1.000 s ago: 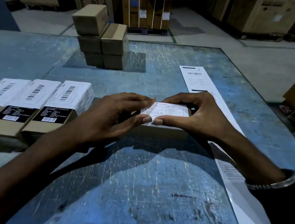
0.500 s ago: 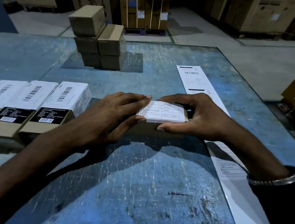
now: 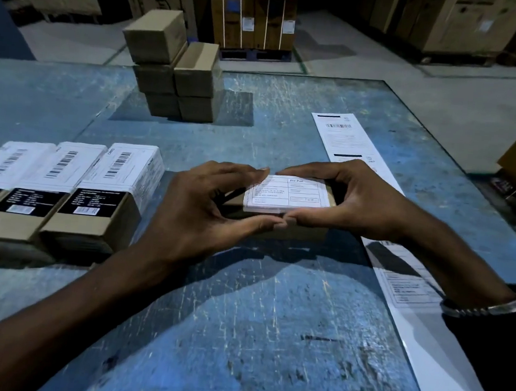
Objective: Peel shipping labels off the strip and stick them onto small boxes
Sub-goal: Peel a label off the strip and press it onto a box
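Shipping label (image 3: pixel 286 194) lies on a small box (image 3: pixel 282 228) mid-tabletop (image 3: pixel 270 321), framed by both hands: left hand (image 3: pixel 205 209) and right hand (image 3: pixel 353 200) curl fingers around its edges (thumbs touching at front). Label strip (image 3: pixel 349 137) runs alongside, right.

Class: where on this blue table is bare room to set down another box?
Bare table lies between the hands and the near edge, and between the brown stack and the label strip. Crowded: the labelled boxes at left.
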Motion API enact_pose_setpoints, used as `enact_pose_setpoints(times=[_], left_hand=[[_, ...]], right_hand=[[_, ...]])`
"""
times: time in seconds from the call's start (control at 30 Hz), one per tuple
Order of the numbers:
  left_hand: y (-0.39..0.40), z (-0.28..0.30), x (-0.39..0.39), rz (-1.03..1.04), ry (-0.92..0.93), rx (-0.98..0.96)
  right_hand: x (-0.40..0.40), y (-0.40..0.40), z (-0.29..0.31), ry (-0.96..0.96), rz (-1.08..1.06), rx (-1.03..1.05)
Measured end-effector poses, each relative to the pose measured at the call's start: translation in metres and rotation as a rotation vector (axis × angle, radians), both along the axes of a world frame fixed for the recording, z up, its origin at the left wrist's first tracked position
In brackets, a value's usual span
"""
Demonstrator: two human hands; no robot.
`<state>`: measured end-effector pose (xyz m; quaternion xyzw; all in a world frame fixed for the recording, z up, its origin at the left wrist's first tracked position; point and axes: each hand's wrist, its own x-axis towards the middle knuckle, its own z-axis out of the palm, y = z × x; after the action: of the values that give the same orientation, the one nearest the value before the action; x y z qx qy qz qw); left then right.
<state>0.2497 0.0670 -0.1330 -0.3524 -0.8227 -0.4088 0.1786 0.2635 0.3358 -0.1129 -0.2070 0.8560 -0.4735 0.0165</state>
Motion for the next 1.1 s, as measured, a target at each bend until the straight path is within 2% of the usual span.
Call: enact_pose_setpoints(times=[0.1,0.17,0.37,0.5,0.7,0.93,1.1], left_hand=[[0.001,-0.005,-0.001,0.022,0.027,0.007],[0.005,-0.006,0.0,0.045,-0.018,0.043],[0.0,-0.003,0.003,0.029,-0.064,0.019],[0.004,-0.006,0.002,0.086,-0.066,0.048],[0.002,-0.007,0.0,0.049,-0.04,0.035],[0.001,-0.002,0.002,0.045,-0.121,0.061],[-0.007,-0.003,-0.008,-0.028,-0.076,-0.106]], right_hand=[[-0.001,0.011,0.003,-0.125,0.112,0.024],[0.0,0.014,0.004,-0.143,0.154,0.077],[0.004,0.006,0.01,-0.158,0.088,0.037],[0.004,0.007,0.005,-0.204,0.12,0.007],[0.002,0.012,0.004,-0.259,0.162,-0.035],[0.003,0.007,0.005,-0.219,0.134,-0.032],[0.002,0.009,0.002,-0.158,0.131,0.005]])
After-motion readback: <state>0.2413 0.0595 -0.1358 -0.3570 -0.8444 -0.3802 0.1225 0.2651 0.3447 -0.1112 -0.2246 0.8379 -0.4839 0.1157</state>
